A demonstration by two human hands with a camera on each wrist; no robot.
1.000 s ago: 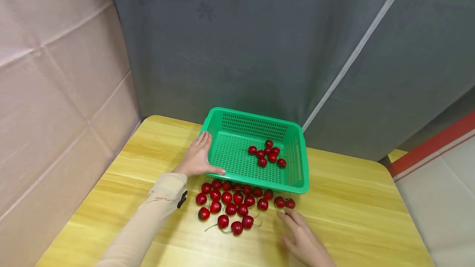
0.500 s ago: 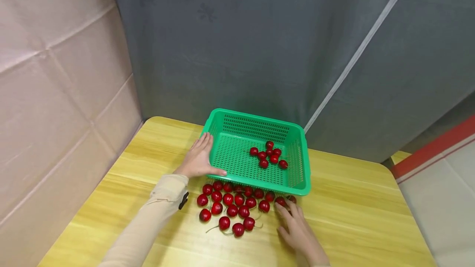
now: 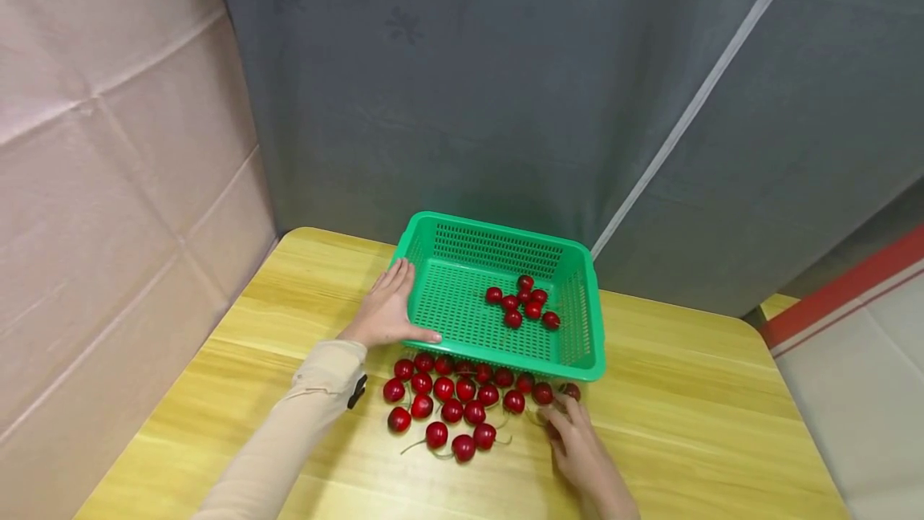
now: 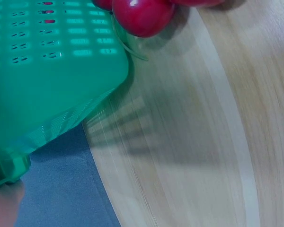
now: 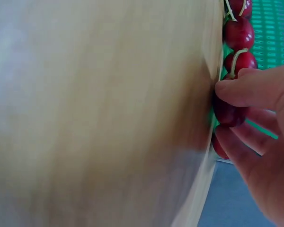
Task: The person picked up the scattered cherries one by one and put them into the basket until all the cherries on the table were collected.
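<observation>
A green plastic basket [image 3: 469, 347] with slotted sides holds several red cherries [image 3: 532, 310]. My left hand [image 3: 386, 307] rests on its front-left corner, with straight fingers over the left rim and the thumb along the front rim. In the left wrist view only a bit of that hand [image 4: 4, 203] shows under the rim. More stemmed cherries [image 3: 451, 410] lie before the basket. At the right end of this group, my right hand [image 3: 586, 456] pinches a dark red cherry [image 5: 229, 112] between thumb and finger, low at the table. Another cherry [image 3: 570, 392] lies just beyond its fingertips.
The wooden table [image 3: 693, 408] extends to both sides of the basket. A grey curtain [image 3: 433, 103] hangs right behind it, and a pale draped wall [image 3: 123, 223] stands at the left. A red-edged panel [image 3: 852, 287] is at the right.
My right hand has reached forward to the rightmost pair of cherries and taken hold of one, which has shifted slightly left, apart from the other. The left hand stays on the basket.
</observation>
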